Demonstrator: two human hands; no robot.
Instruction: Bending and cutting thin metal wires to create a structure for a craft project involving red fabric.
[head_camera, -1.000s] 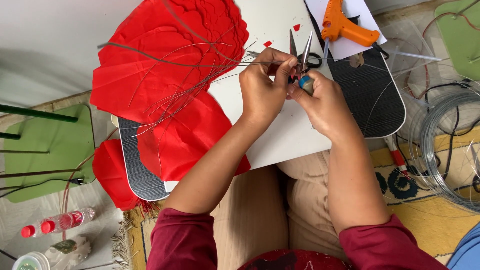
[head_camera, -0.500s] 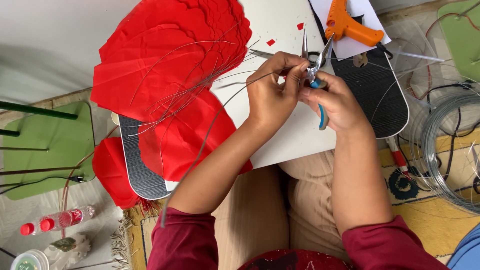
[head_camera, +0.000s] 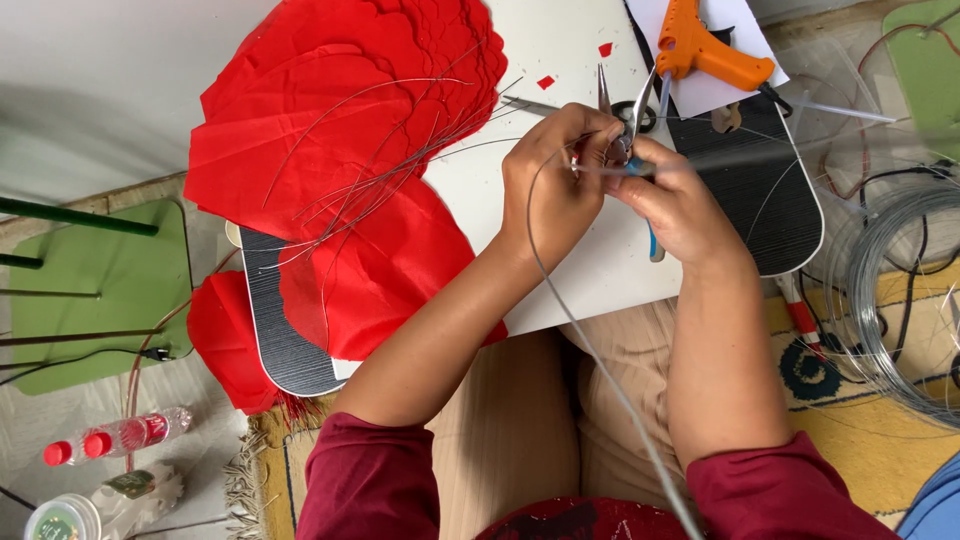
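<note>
Two hands up close over the desk (head_camera: 560, 60): left hand (head_camera: 555, 185) pinching the wire (head_camera: 590, 350) taut, right hand (head_camera: 680, 205) squeezing blue-handled pliers (head_camera: 640, 150) on its tip, w/ red petals (head_camera: 340, 150) pushed aside left for elbow room.

- White sheet (head_camera: 560, 60) over a black ribbed lap board (head_camera: 760, 210)
- Red paper petals (head_camera: 330, 150) with thin wires (head_camera: 380, 170)
- Orange glue gun (head_camera: 700, 50)
- Scissors (head_camera: 600, 105)

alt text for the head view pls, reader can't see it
Seen from above, a person's left hand and right hand work a length of grey wire with blue-handled pliers over a white board. Red paper petals with thin wires lie at left; an orange glue gun lies above.
</note>
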